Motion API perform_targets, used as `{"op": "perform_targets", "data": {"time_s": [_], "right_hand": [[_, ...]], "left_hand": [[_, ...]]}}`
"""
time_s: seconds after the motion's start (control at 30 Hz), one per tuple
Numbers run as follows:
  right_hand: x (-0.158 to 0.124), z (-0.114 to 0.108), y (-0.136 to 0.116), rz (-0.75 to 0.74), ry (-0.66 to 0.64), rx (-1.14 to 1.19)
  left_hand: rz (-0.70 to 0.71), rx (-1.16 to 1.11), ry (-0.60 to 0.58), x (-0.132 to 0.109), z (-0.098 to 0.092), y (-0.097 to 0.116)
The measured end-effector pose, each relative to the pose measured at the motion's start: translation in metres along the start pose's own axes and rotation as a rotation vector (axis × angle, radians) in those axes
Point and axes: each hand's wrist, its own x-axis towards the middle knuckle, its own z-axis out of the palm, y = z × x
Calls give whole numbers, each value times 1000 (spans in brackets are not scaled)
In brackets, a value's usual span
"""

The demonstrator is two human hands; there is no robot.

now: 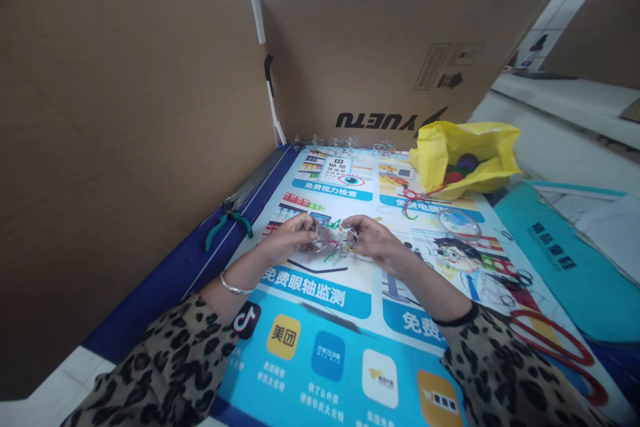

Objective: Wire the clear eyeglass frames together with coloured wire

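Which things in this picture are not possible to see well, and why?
Head view only:
1. What the small clear piece with coloured cords is: tiny, partly covered by the left hand and right hand.
2. Contents of the yellow bag: hidden by its folds.
3. The row of clear items by the cardboard wall: too small.

Leopard-print sleeves (165, 360) both arms; silver bangle (234, 287) left wrist; black cuff (456, 319) right wrist.

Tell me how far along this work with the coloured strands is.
Seemingly done: a row of small clear pieces lines the cardboard wall. In hand: left hand and right hand pinch another strand-wrapped piece. Remaining: loose red strands beside the yellow bag.
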Motion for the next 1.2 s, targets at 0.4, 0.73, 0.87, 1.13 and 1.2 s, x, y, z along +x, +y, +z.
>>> {"op": "perform_targets", "data": {"time_s": [0.4,0.73,0.87,1.13,1.2], "right_hand": [[4,19,15,-102,266,-420],[6,20,20,-146,305,-300],[3,25,23,-324,392,-405],[5,19,35,-349,397,-664],[6,18,38,-328,406,-660]], "left_hand": [[120,266,276,2,19,-13],[229,487,471,10,3,-19],[489,672,485,3,6,-12],[490,898,313,10,-6,-17],[450,861,279,11,-7,-20]]}}
